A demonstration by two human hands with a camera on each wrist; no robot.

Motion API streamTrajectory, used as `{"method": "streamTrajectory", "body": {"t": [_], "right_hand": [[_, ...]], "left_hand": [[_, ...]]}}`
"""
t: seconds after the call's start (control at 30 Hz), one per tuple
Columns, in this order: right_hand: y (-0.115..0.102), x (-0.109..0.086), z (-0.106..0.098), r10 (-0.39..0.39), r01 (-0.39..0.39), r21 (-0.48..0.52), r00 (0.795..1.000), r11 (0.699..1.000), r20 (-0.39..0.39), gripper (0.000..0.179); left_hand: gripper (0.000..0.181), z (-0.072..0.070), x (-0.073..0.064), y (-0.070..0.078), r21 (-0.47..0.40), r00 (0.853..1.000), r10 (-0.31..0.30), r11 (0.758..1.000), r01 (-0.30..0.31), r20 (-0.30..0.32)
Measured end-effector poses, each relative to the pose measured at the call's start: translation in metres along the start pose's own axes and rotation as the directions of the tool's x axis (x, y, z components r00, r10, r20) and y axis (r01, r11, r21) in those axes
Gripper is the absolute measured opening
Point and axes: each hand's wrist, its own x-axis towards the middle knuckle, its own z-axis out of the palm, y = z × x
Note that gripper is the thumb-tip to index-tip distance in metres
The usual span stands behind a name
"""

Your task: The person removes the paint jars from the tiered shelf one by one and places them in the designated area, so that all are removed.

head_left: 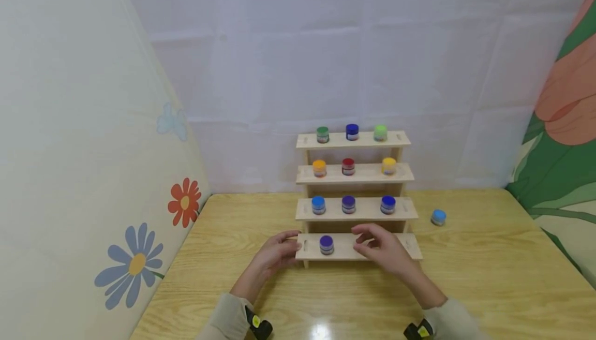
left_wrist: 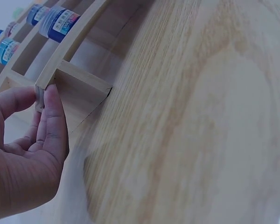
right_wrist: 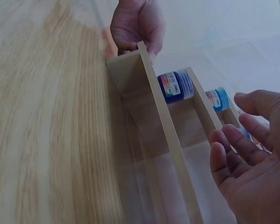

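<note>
A stepped wooden rack (head_left: 342, 253) stands on the table. My left hand (head_left: 272, 253) pinches the left end of its lowest board between thumb and fingers, as the left wrist view shows. On that board, left of the middle, sits a jar of purple paint (head_left: 326, 245); its dark side and clear rim show in the right wrist view. Over the right half of the same board hovers my right hand (head_left: 384, 249), fingers loosely bent and nothing between them. A light blue paint jar (head_left: 438, 217) sits on the table, right of the rack.
The upper boards each carry three jars: blue (head_left: 318, 205), violet (head_left: 348, 204) and dark blue; orange (head_left: 319, 168), red (head_left: 347, 166) and yellow; green (head_left: 323, 134), navy and lime. A white cloth (head_left: 279, 81) hangs close behind. Flower-patterned panels (head_left: 153, 185) flank the table (head_left: 247, 216).
</note>
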Motion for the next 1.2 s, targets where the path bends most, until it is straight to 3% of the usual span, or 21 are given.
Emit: {"method": "streamTrajectory", "body": {"t": [0.5, 1.2], "right_hand": [[0.002, 0.019, 0.033, -0.006, 0.002, 0.043, 0.995, 0.999, 0.103, 0.034], [0.001, 0.036, 0.049, 0.057, -0.033, -0.141, 0.984, 0.989, 0.169, 0.040]], "left_hand": [[0.056, -0.001, 0.000, 0.000, 0.005, 1.000, -0.005, 1.000, 0.005, -0.018], [0.054, 0.001, 0.001, 0.000, 0.003, 1.000, -0.018, 1.000, 0.018, -0.025]]}}
